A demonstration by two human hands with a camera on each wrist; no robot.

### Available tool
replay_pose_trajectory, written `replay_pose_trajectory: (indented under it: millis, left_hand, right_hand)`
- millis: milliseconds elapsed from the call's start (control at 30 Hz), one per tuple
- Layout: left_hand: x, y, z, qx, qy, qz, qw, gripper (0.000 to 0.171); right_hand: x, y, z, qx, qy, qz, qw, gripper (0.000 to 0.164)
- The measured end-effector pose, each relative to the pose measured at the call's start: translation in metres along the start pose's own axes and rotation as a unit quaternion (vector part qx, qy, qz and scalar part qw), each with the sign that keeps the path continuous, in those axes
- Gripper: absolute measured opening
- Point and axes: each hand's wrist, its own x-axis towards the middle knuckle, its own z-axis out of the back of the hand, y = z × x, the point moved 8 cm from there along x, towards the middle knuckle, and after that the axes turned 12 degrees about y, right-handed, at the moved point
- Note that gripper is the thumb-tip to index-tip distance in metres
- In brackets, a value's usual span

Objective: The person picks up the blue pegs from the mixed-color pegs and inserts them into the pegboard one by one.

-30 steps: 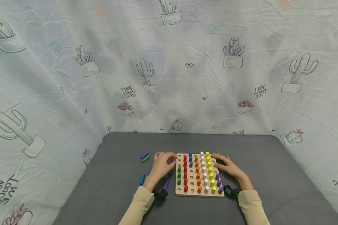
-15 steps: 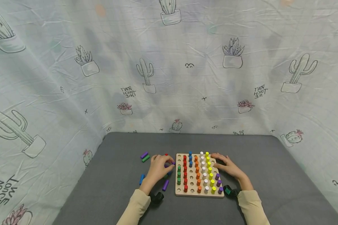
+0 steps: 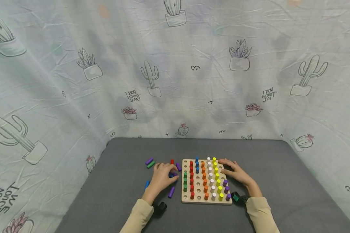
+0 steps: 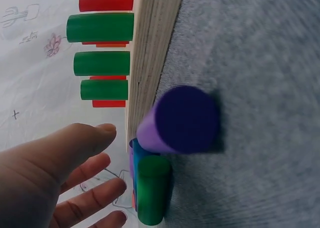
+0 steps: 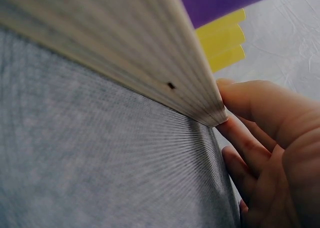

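Note:
The wooden pegboard (image 3: pixel 189 200) stands on the table with columns of green, red, blue, orange, white, yellow and purple pegs. My left hand (image 3: pixel 161 176) hovers just left of it, thumb and fingers apart with nothing between them. Beneath those fingers lie blue and purple pegs, partly covered. A purple peg (image 3: pixel 178 167) lies between the fingertips and the board. In the left wrist view, a purple peg (image 4: pixel 186 120) and a green peg (image 4: pixel 153 190) lie near the thumb. My right hand (image 3: pixel 236 171) rests against the board's far right corner, its thumb and fingers touching the edge.
Left of the left hand lie a purple peg (image 3: pixel 149 161), a green peg (image 3: pixel 151 164) and a blue peg (image 3: pixel 147 184). A red peg (image 3: pixel 172 161) lies behind it, another purple peg (image 3: pixel 171 192) in front. Cactus-printed cloth (image 3: pixel 175 81) hangs around the grey table (image 3: pixel 128 152).
My left hand has drawn left and nearer, away from the board's far left corner. The purple peg near its fingertips and the red peg behind now show. My right hand stays put.

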Motion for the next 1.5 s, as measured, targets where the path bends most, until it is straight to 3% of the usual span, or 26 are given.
replay_pose_trajectory:
  millis: [367,667,1067,1267,1500]
  left_hand:
    - [-0.0059,0.0033,0.0003,0.082,-0.013,0.012,0.9965,0.028]
    - [-0.0068,0.0084,-0.0005,0.075,0.009,0.035,0.9965,0.030]
    - [-0.0060,0.0097,-0.0025,0.084,0.017,0.039,0.9956,0.031]
    - [-0.0048,0.0099,-0.0020,0.061,0.022,0.036,0.9973,0.030]
    - [-0.0040,0.0083,0.0021,-0.011,0.026,0.027,0.9992,0.031]
  right_hand:
    - [0.0005,-0.0031,-0.0001,0.001,0.000,-0.006,1.000,0.045]
    - [-0.0007,-0.0031,0.0001,0.001,0.001,-0.008,1.000,0.045]
    - [0.0007,-0.0054,-0.0002,0.003,0.001,-0.014,1.000,0.045]
    - [0.0011,-0.0053,0.0007,0.000,-0.002,-0.022,1.000,0.046]
    - [0.0006,-0.0048,0.0014,0.002,-0.002,-0.022,1.000,0.046]
